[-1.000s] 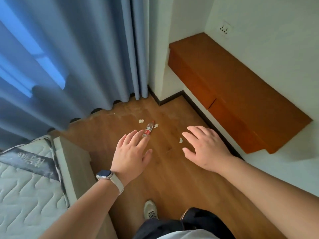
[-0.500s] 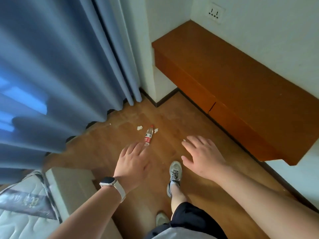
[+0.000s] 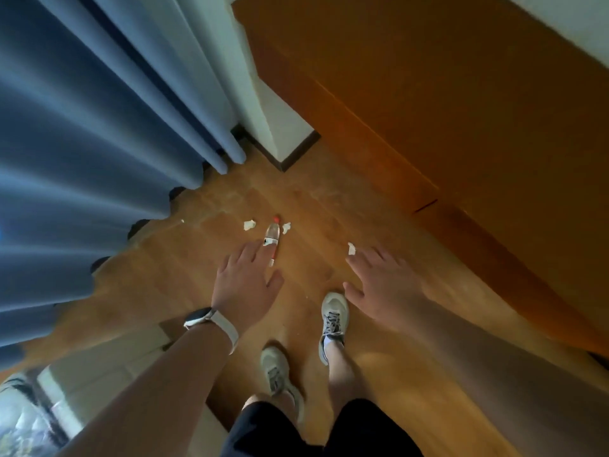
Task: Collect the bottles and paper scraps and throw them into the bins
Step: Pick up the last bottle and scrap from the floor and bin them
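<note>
- Wood-plank flooring [image 3: 204, 258] in a warm brown covered the corner of the room, dusty and scuffed near the wall.
- Blue curtains [image 3: 82, 143] hung in heavy folds down to the floor on the left, next to a white wall corner [image 3: 263, 110] with a dark skirting board [image 3: 296, 153].
- An orange-brown wooden cabinet [image 3: 445, 110] ran along the right side, with a seam between its drawer fronts.
- A small clear plastic bottle [image 3: 273, 233] with a red cap lay on its side on the floor, cap towards the wall. Its label looked red and white with a dark mark; the writing was too small to read.
- Crumpled paper scraps lay close on either side of the bottle, one on the left [image 3: 249, 224] and one on the right [image 3: 286, 227]. A third scrap [image 3: 351, 249] lay further right.
- The left hand [image 3: 245, 285], with a smartwatch [image 3: 197, 316] on a pale strap at the wrist, was spread flat and held nothing. Its fingertips overlapped the bottle's lower end, though contact could not be told.
- The right hand [image 3: 385, 288] was also spread and held nothing, its fingertips just beside the third scrap.
- Pale sneakers [image 3: 333, 321] stood on the floor below the hands.
- A light bed frame [image 3: 108, 357] and a quilted mattress [image 3: 19, 417] filled the lower left corner.
</note>
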A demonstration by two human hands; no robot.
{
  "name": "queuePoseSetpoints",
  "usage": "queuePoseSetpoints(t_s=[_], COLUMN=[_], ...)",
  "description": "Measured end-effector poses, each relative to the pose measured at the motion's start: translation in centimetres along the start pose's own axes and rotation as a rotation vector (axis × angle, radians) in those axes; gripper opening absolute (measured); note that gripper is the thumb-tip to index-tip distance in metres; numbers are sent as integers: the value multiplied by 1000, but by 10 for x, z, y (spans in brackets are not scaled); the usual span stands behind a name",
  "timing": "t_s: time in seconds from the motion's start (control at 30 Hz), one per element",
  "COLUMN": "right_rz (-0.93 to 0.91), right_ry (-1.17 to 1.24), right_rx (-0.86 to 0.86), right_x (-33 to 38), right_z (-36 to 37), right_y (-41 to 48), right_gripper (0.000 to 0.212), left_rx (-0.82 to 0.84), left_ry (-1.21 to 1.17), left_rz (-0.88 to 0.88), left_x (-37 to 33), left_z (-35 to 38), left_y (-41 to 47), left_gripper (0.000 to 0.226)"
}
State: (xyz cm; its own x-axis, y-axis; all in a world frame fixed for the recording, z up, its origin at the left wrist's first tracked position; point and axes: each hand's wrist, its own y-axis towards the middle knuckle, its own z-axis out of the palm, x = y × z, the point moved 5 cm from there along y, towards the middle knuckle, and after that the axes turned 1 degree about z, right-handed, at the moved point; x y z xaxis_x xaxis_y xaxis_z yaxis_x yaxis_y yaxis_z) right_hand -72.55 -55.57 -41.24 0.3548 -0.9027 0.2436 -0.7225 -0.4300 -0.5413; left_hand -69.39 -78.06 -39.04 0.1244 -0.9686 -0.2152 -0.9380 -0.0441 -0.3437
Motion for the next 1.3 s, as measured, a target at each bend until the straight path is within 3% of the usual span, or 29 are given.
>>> queuePoseSetpoints(t_s=[0.2, 0.53, 0.7, 0.87, 1.07, 1.3], right_rz=[170, 455, 481, 418, 468, 488], right_ry=[21, 237, 216, 130, 212, 115], right_rx=[30, -7, 25, 21, -92, -92], right_x=[-43, -139, -178, -202, -220, -225], right_z=[83, 295, 386, 450, 484, 496], right_y=[73, 211, 273, 332, 388, 411], right_gripper=[54, 61, 60, 56, 61, 32], left_rx=[104, 228, 226, 182, 22, 98], left_ry=[-97, -182, -225, -267, -360, -426], left_rz=[-79, -228, -323, -425, -528, -572], left_x=[52, 158, 204, 236, 254, 267], left_z=[109, 356, 451, 515, 555, 565], left_y=[77, 181, 222, 268, 281, 284], left_gripper=[45, 54, 61, 72, 77, 83])
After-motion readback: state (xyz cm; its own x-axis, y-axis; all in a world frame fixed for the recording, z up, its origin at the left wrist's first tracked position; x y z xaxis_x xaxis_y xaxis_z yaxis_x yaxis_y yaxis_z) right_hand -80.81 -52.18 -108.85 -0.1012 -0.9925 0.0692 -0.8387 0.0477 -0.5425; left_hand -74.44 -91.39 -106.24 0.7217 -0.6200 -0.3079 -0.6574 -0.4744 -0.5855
